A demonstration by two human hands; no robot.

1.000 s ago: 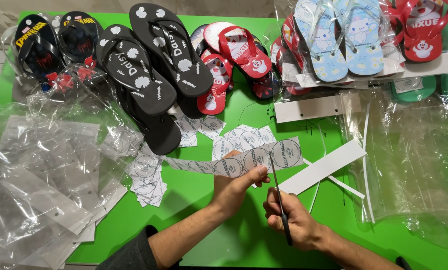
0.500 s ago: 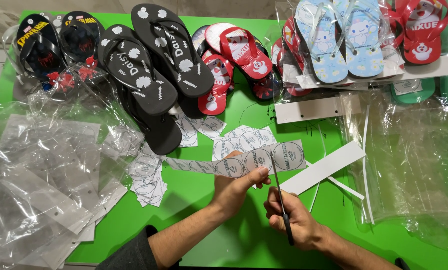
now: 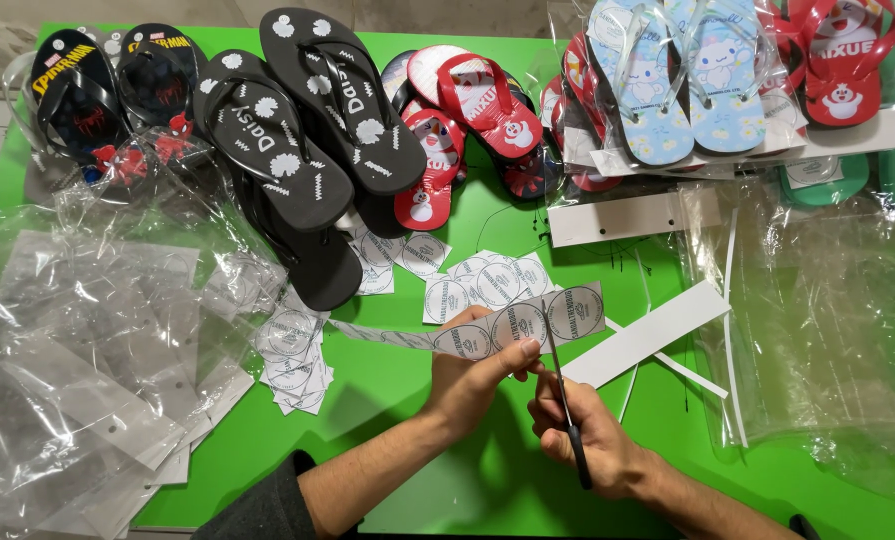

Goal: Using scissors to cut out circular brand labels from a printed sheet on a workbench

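— While you look down at the green table (image 3: 387, 400), what is your left hand (image 3: 467, 385) doing?

— It is closed on a strip of round printed labels (image 3: 512, 325), thumb and fingers pinching it near the middle of the table, toward the front edge. The strip runs out to both sides of your hand.

— And your right hand (image 3: 592, 440)?

— It is wrapped around a pair of scissors (image 3: 564, 405), the blades pointing up at the strip's lower edge, just right of your left thumb.

— What lies about them?

— Cut label squares (image 3: 292, 350) lie heaped just left of your hands, with more behind the strip. A white card strip (image 3: 647, 335) lies to the right. Black flip-flops (image 3: 297, 130) and red ones (image 3: 467, 120) crowd the back edge; clear plastic bags (image 3: 77, 350) cover the left side.
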